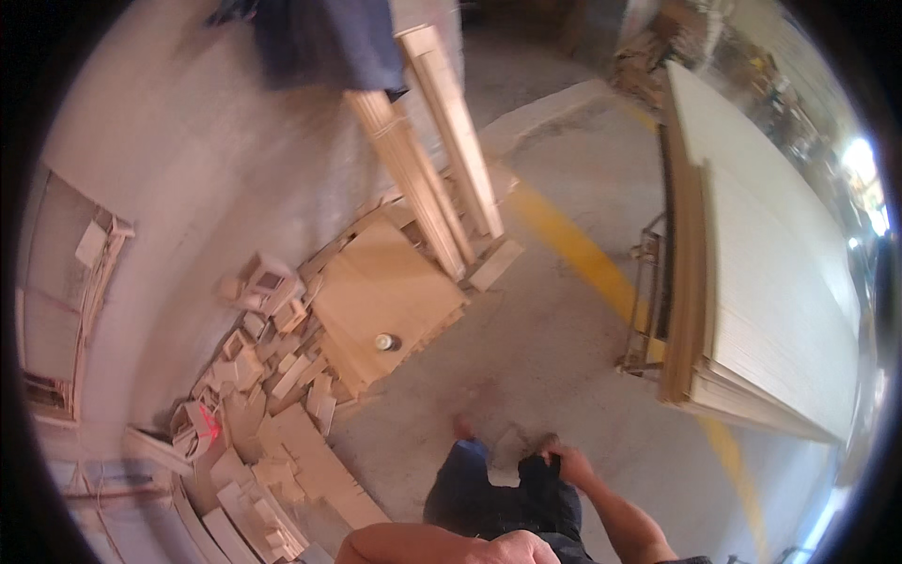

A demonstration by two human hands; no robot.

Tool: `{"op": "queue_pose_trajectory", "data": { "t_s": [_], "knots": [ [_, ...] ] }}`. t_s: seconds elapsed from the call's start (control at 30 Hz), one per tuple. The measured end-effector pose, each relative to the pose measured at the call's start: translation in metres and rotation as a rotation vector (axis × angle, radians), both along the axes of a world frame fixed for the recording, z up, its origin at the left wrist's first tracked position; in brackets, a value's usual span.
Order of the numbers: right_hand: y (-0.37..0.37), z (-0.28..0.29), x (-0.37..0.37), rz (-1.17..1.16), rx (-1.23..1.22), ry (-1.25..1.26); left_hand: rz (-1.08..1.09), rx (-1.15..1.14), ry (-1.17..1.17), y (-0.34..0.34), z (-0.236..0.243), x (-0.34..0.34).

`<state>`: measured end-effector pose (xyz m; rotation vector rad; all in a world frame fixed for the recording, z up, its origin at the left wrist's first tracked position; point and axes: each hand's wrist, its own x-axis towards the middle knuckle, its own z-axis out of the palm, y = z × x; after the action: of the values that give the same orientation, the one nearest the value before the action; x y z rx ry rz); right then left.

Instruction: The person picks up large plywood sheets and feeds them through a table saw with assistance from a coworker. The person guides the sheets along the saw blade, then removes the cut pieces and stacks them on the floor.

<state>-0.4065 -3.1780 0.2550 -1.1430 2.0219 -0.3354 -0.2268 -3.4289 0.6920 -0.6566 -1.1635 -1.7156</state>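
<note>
My left forearm crosses the lower edge, and the back of my left hand [515, 548] lies close to my body; its fingers are hidden. Farther right, my right hand [561, 456] is beside the upper end of a dark trouser leg [540, 475]. Its fingers look curled in against the dark cloth, but whether they grip it or some small thing is too blurred to make out. The blue-dark other trouser leg [458, 475] is to the left of it. Ahead of my legs lies a brown board [390, 282] with a small round white-topped container [386, 342] on it.
Wood offcuts [282, 376] are heaped to the left, with long planks [409, 160] leaning behind the board. On the right, a thick stack of large pale sheets [780, 254] rests on a metal rack [644, 301]. A yellow floor line [583, 254] runs past it.
</note>
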Motion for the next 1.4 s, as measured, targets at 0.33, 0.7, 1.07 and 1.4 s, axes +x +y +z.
{"op": "queue_pose_trajectory", "data": {
  "t_s": [0.33, 0.7, 1.07, 1.4],
  "knots": [
    [-0.454, -0.140, 0.139, 0.666, -0.038, 0.147, 0.975, 0.455, -0.714, -0.089, -0.184, 0.187],
    [-0.641, -0.341, 0.285, 1.143, 0.047, 0.324, 1.359, 1.364, -1.823, -0.018, -0.466, 0.224],
    [-0.669, -0.387, 0.272, 1.318, -0.081, 0.207, 1.029, 1.154, -1.895, -0.135, -0.592, 0.208],
    [-0.673, -0.074, 0.279, 1.407, -0.216, -0.198, 1.628, 0.418, -1.858, -0.261, -0.568, 0.231]
  ]
}}
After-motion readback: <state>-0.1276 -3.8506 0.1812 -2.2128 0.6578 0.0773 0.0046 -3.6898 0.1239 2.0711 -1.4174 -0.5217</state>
